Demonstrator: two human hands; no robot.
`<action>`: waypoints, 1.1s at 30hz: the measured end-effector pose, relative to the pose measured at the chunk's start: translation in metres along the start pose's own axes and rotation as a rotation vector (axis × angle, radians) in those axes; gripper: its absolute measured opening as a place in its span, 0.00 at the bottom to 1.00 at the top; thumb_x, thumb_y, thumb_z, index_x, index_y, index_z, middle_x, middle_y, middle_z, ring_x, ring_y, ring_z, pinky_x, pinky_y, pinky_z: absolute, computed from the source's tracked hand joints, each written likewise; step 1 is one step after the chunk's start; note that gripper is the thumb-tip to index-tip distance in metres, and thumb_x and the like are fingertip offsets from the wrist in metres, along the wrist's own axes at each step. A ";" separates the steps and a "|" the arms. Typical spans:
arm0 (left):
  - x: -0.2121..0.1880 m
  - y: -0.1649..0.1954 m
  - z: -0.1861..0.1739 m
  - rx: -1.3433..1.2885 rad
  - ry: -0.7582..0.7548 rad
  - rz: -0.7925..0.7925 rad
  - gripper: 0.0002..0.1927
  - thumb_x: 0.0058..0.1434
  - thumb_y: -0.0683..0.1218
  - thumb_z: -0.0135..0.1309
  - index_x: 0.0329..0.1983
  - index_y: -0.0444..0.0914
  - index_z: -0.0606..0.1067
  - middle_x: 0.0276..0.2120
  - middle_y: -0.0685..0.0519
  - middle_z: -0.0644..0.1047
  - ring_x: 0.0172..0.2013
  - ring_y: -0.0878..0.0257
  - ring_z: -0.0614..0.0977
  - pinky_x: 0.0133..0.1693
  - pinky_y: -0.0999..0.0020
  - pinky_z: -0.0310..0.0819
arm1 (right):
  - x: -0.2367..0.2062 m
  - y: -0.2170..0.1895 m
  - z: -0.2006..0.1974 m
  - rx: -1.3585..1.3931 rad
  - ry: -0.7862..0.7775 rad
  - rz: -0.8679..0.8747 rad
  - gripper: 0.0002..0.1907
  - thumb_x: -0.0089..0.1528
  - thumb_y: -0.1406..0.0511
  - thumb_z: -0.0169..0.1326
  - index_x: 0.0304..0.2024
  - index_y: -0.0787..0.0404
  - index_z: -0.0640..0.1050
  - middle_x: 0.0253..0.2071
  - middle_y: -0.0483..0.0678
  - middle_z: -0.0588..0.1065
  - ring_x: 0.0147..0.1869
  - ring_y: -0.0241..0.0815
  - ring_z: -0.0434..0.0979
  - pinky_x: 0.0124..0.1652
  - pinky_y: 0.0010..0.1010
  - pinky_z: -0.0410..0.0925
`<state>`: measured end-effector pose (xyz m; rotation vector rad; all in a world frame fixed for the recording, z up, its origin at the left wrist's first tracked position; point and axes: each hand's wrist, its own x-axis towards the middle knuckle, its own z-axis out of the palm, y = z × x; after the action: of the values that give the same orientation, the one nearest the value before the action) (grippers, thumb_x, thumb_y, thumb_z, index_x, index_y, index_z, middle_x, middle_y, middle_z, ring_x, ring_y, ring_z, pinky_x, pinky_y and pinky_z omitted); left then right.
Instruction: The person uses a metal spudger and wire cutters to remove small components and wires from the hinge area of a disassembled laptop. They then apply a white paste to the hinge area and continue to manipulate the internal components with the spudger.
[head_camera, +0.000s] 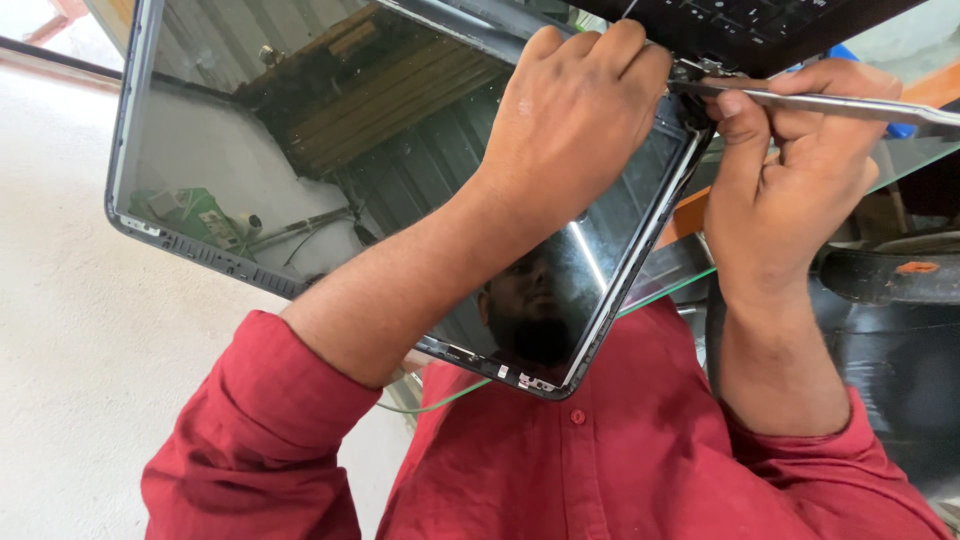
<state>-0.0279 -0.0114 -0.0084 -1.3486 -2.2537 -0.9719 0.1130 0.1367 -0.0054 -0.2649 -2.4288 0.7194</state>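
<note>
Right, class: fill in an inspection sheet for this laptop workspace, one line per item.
Surface: glass tabletop, seen by its greenish edge under the laptop.
Job's things: laptop screen, dark and reflective, bezel off along one side; keyboard base at the top; bare hinge between them; metal tool, tip at the hinge.
Clutter: nothing seen.
Grippers: left hand curled over the screen's corner by the hinge; right hand closed on the tool.
Cables: nothing seen.
Surroundings: pale floor on the left; black rounded object on the right; red shirt below.
</note>
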 end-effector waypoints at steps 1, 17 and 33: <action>0.000 -0.001 0.000 -0.003 -0.005 0.009 0.05 0.64 0.43 0.59 0.41 0.40 0.75 0.36 0.54 0.73 0.37 0.57 0.79 0.43 0.58 0.67 | -0.001 0.001 0.000 -0.029 -0.002 -0.029 0.05 0.73 0.69 0.55 0.45 0.66 0.80 0.56 0.49 0.67 0.50 0.42 0.74 0.48 0.28 0.69; 0.003 -0.007 -0.013 -0.057 -0.124 0.104 0.10 0.57 0.43 0.59 0.43 0.40 0.76 0.42 0.53 0.72 0.40 0.56 0.78 0.43 0.56 0.67 | 0.005 -0.004 0.000 0.184 -0.006 0.018 0.10 0.80 0.71 0.51 0.56 0.72 0.65 0.45 0.50 0.79 0.45 0.39 0.85 0.44 0.20 0.71; -0.001 -0.005 -0.025 -0.139 -0.088 0.132 0.05 0.64 0.43 0.60 0.40 0.36 0.82 0.40 0.52 0.72 0.43 0.55 0.76 0.45 0.56 0.66 | 0.004 -0.007 -0.003 0.015 -0.027 -0.035 0.04 0.77 0.73 0.56 0.51 0.66 0.82 0.52 0.47 0.68 0.50 0.43 0.76 0.49 0.29 0.72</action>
<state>-0.0331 -0.0312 0.0068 -1.6060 -2.1615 -1.0594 0.1118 0.1333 0.0025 -0.2074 -2.4462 0.7298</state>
